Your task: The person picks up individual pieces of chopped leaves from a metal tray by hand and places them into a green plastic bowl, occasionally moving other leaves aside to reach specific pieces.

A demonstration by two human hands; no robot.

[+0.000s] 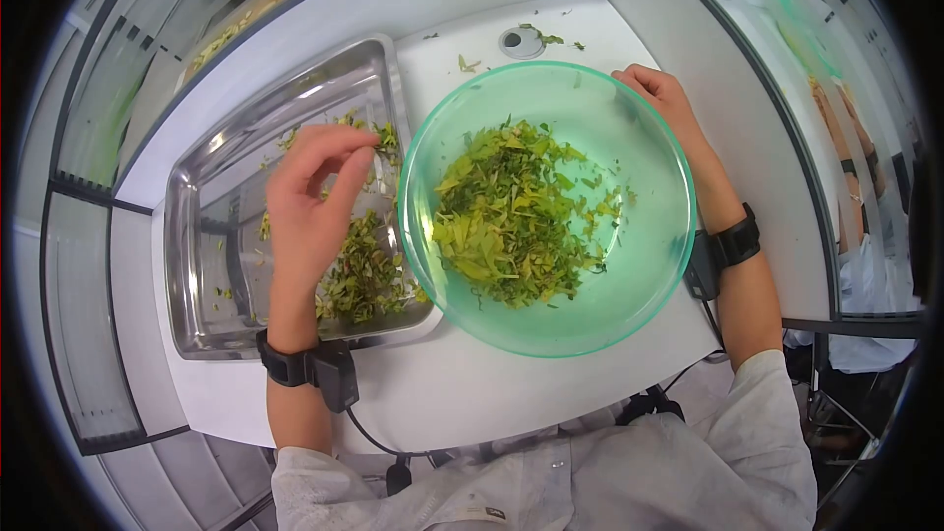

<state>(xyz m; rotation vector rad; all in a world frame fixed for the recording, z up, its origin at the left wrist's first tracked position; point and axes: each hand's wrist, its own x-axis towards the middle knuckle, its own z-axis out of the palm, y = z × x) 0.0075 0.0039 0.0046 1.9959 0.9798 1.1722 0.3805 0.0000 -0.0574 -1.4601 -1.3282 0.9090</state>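
Observation:
A translucent green bowl (649, 275) stands on the white table, with a heap of green and yellowish leaves (511, 216) mostly in its left half. My right hand (657, 96) is at the bowl's upper right rim, its fingers curled at the edge. To the left lies a steel tray (197, 236) with leaf pieces (364, 280) along its right side. Over the tray, my left hand (324, 172) has its thumb and index fingertips pressed together near some leaf bits; anything between them is too small to make out.
A round metal-rimmed grommet (521, 42) and scattered leaf scraps (467, 64) lie behind the bowl. White partition walls (708, 108) enclose the table at the back and sides. Black wrist devices (334, 374) with cables sit on both forearms. Another person's hands show beyond the back partition.

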